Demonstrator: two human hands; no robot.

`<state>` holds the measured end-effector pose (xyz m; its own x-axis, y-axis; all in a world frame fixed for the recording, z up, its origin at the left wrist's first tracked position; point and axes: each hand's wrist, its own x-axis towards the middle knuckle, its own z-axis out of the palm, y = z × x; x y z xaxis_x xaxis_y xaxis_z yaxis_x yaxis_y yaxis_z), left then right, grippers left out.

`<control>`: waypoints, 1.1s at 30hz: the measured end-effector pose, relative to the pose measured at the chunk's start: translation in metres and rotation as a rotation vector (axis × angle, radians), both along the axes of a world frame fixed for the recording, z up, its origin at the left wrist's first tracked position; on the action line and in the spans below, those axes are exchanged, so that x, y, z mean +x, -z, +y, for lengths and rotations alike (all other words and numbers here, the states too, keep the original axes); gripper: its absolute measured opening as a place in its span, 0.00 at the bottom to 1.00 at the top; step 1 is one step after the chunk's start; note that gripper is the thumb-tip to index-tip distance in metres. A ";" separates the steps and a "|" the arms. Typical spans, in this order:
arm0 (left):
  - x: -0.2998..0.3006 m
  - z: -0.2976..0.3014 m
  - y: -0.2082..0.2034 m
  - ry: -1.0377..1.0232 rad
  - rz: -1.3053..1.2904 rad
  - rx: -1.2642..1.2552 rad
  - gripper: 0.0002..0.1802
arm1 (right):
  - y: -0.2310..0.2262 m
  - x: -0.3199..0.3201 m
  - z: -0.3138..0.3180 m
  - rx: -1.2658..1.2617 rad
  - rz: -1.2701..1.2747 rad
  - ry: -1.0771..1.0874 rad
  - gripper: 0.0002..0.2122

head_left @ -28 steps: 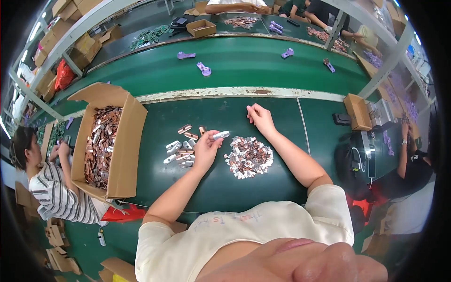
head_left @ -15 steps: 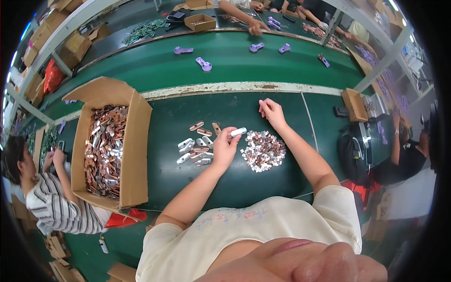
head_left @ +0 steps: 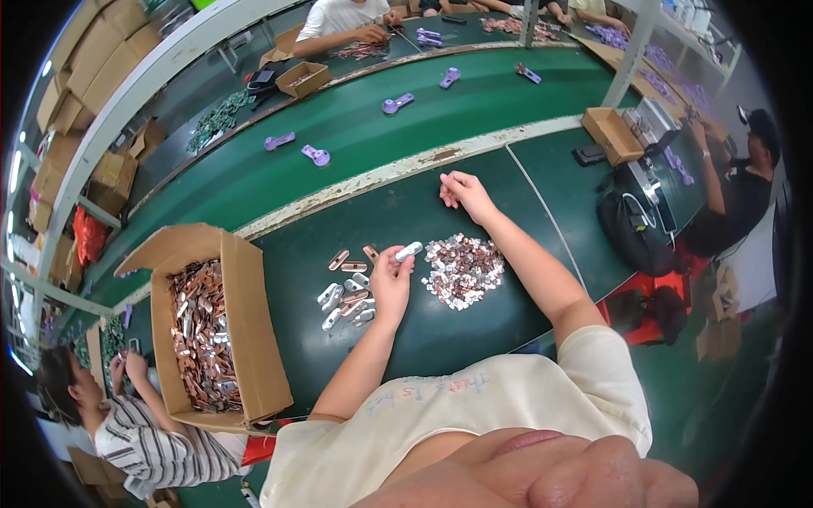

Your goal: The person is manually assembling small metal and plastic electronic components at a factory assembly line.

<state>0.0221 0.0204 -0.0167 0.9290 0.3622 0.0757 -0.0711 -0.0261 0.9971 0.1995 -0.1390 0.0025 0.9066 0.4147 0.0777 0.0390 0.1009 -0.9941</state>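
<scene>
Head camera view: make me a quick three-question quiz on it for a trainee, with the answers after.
1. Which hand holds the silver oblong piece?
2. True or false: the large cardboard box is left of the pile of small metal pieces.
3. What colour are most parts on the green strip? A yellow, B purple, C orange.

Key: 1. The left hand; 2. True; 3. B.

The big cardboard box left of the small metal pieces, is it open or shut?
Open: the cardboard box's upper flap is folded outward, and silver and copper-coloured parts show inside.
</scene>
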 end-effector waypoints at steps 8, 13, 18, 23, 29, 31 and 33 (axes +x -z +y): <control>0.000 0.000 -0.002 -0.048 -0.038 -0.054 0.14 | 0.003 0.001 -0.002 0.048 0.010 -0.086 0.16; 0.000 -0.003 -0.008 -0.083 0.021 0.021 0.14 | 0.004 0.000 -0.005 0.150 0.082 -0.084 0.16; -0.002 -0.010 -0.009 -0.115 0.057 0.079 0.13 | -0.003 -0.002 -0.009 0.068 -0.001 -0.079 0.16; -0.004 -0.013 -0.009 -0.155 0.056 0.081 0.13 | 0.002 -0.002 -0.009 0.131 0.034 -0.082 0.16; -0.001 -0.010 -0.009 -0.147 0.041 0.040 0.12 | 0.000 -0.003 -0.010 0.092 0.029 -0.089 0.16; -0.001 -0.009 -0.010 -0.151 0.038 0.031 0.12 | -0.002 -0.004 -0.007 0.074 0.015 -0.074 0.16; -0.002 -0.008 -0.010 -0.158 0.033 0.016 0.12 | 0.000 -0.004 -0.005 0.059 0.001 -0.063 0.16</control>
<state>0.0205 0.0123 -0.0067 0.8627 0.5030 0.0530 -0.0320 -0.0502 0.9982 0.1955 -0.1436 0.0026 0.8789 0.4658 0.1031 0.0299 0.1618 -0.9864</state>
